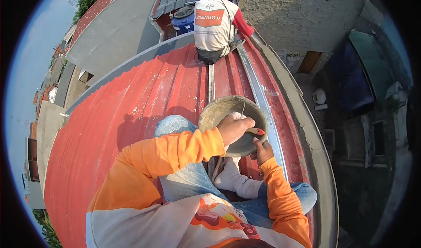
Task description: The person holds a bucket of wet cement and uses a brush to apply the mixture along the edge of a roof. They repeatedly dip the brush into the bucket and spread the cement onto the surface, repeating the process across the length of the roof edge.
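My left hand (233, 129) is closed around a trowel-like tool with a red-tipped handle (256, 131). Its thin metal shank rises above my fist, and I cannot make out a blade. That hand is over the mouth of a round grey mixing bowl (210, 112), stained with dried cement-like residue. My right hand (262, 151) grips the bowl's near right rim, thumb up. The bowl tilts toward me above my crossed legs, and my left forearm and fist hide part of its inside.
I sit on a red corrugated metal roof (144, 99). A metal strip (267, 112) runs along it beside a cement-topped wall edge (302, 129), with a drop to a yard beyond. Ahead, a person (215, 29) crouches with their back to me, near a blue drum (183, 23).
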`<action>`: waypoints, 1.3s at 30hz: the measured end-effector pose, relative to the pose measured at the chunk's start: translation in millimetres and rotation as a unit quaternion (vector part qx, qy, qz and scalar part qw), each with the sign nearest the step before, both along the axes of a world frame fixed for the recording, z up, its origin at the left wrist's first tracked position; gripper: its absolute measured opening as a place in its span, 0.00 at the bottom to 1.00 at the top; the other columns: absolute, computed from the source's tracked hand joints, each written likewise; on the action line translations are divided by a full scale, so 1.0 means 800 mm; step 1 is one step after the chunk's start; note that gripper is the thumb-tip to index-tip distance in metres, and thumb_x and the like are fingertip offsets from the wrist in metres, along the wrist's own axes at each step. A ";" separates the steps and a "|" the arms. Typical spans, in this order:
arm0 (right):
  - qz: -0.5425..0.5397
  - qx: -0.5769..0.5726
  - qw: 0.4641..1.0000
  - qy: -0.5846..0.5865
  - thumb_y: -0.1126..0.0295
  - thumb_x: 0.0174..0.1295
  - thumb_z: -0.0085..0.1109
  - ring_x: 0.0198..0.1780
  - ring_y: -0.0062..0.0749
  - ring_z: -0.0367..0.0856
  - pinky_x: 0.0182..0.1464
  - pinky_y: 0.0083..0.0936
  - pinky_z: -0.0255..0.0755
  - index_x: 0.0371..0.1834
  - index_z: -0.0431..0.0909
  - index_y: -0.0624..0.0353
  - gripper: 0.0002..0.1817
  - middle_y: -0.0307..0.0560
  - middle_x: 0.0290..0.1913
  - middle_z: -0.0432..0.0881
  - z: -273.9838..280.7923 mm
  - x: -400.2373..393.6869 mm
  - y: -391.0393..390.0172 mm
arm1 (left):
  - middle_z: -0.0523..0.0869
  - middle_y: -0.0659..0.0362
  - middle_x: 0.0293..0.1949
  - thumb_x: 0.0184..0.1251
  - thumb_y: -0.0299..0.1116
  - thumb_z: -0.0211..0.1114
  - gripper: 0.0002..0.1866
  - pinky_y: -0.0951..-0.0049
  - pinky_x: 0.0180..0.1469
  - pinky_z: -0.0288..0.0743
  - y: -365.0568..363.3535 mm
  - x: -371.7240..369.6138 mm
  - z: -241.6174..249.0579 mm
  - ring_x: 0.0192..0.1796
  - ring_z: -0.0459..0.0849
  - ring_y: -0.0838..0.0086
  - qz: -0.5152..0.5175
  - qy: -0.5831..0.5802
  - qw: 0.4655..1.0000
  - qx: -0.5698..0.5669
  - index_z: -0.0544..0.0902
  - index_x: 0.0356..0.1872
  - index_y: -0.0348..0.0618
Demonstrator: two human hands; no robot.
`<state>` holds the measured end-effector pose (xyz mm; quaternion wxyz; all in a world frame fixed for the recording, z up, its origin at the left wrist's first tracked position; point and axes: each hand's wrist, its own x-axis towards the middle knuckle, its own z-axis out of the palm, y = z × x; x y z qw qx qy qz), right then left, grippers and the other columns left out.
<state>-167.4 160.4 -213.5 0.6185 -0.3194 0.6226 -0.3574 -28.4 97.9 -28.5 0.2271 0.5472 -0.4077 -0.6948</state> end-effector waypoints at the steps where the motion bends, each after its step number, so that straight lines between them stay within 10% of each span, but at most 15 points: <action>1: -0.007 0.001 1.000 0.000 0.54 0.59 0.49 0.17 0.31 0.75 0.20 0.24 0.71 0.42 0.68 0.69 0.24 0.52 0.24 0.76 0.000 0.001 0.000 | 0.65 0.69 0.19 0.57 0.38 0.58 0.09 0.84 0.21 0.54 0.000 0.000 -0.001 0.20 0.60 0.87 -0.019 0.002 1.000 0.006 0.72 0.28 0.44; 9: 0.020 -0.004 0.999 0.034 0.48 0.54 0.51 0.47 0.49 0.77 0.51 0.31 0.67 0.49 0.68 0.71 0.33 0.66 0.43 0.76 -0.037 -0.005 -0.001 | 0.64 0.69 0.19 0.58 0.39 0.57 0.09 0.84 0.23 0.56 -0.003 0.001 -0.011 0.20 0.61 0.86 -0.007 -0.009 1.000 0.020 0.71 0.27 0.47; 14: 0.012 0.005 0.999 0.050 0.46 0.52 0.51 0.48 0.49 0.76 0.52 0.32 0.66 0.50 0.68 0.70 0.35 0.66 0.44 0.76 -0.039 -0.004 -0.001 | 0.65 0.68 0.21 0.59 0.38 0.58 0.08 0.84 0.24 0.57 -0.005 0.004 -0.013 0.22 0.61 0.85 -0.014 -0.003 1.000 0.022 0.72 0.29 0.46; 16: 0.034 -0.041 0.995 0.079 0.50 0.59 0.47 0.22 0.30 0.77 0.24 0.22 0.73 0.49 0.67 0.68 0.28 0.51 0.28 0.78 -0.036 -0.004 0.000 | 0.66 0.68 0.21 0.59 0.38 0.58 0.08 0.84 0.25 0.57 -0.005 0.005 -0.012 0.22 0.61 0.84 -0.012 -0.011 1.000 0.024 0.72 0.29 0.45; 21: 0.017 -0.041 0.995 0.089 0.50 0.58 0.48 0.24 0.31 0.78 0.27 0.25 0.74 0.48 0.67 0.69 0.29 0.51 0.29 0.78 -0.029 -0.003 0.001 | 0.63 0.70 0.18 0.58 0.36 0.57 0.09 0.84 0.21 0.54 -0.005 0.001 -0.013 0.19 0.58 0.87 0.004 0.004 1.000 0.017 0.69 0.25 0.46; 23: 0.007 -0.034 0.999 0.024 0.47 0.53 0.51 0.50 0.50 0.76 0.53 0.33 0.66 0.52 0.67 0.71 0.35 0.66 0.44 0.76 -0.001 -0.007 0.001 | 0.63 0.70 0.18 0.58 0.36 0.57 0.09 0.84 0.21 0.54 -0.005 -0.001 -0.011 0.19 0.58 0.86 0.002 0.003 1.000 0.023 0.69 0.25 0.46; 39: 0.072 -0.027 0.966 0.247 0.45 0.51 0.53 0.45 0.54 0.77 0.49 0.38 0.68 0.54 0.65 0.70 0.38 0.65 0.40 0.78 0.032 -0.050 0.005 | 0.59 0.72 0.07 0.60 0.40 0.54 0.11 0.78 0.14 0.54 -0.050 0.032 -0.002 0.08 0.57 0.82 0.104 0.055 0.983 0.144 0.71 0.21 0.50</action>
